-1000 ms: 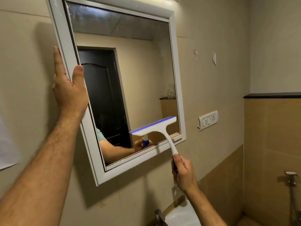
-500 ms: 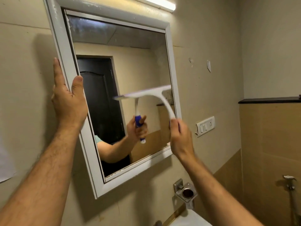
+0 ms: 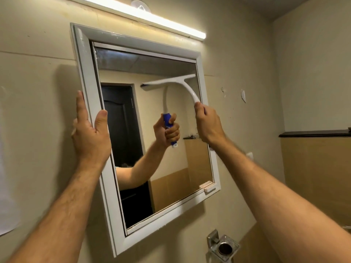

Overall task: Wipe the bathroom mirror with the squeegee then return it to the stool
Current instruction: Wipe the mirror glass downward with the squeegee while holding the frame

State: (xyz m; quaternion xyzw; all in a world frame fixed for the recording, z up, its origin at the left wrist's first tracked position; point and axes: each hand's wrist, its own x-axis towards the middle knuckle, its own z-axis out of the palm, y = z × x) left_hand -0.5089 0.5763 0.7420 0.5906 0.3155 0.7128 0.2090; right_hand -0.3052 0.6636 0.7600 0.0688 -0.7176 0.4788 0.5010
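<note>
Squeegee [image 3: 171, 82]: white, blade bar lying roughly level across the upper right part of the mirror glass [image 3: 152, 130], long axis left to right with the right end slightly higher; blade edge against the glass, right end near the frame's inner right edge. Neck curves down and right from the bar to the right hand [image 3: 208, 123], whose fingers are curled round the handle; the reflection shows the handle blue. Left hand [image 3: 89, 130]: fingers straight and spread flat, palm pressed on the white mirror frame [image 3: 83, 73] at its left side, thumb on the frame's front face. No readable writing or brand seen on the squeegee. Glass below and left of the blade is unobstructed. Lit tube light [image 3: 152, 19] above the frame; metal holder [image 3: 224, 247] on the wall below the frame's lower right corner.
</note>
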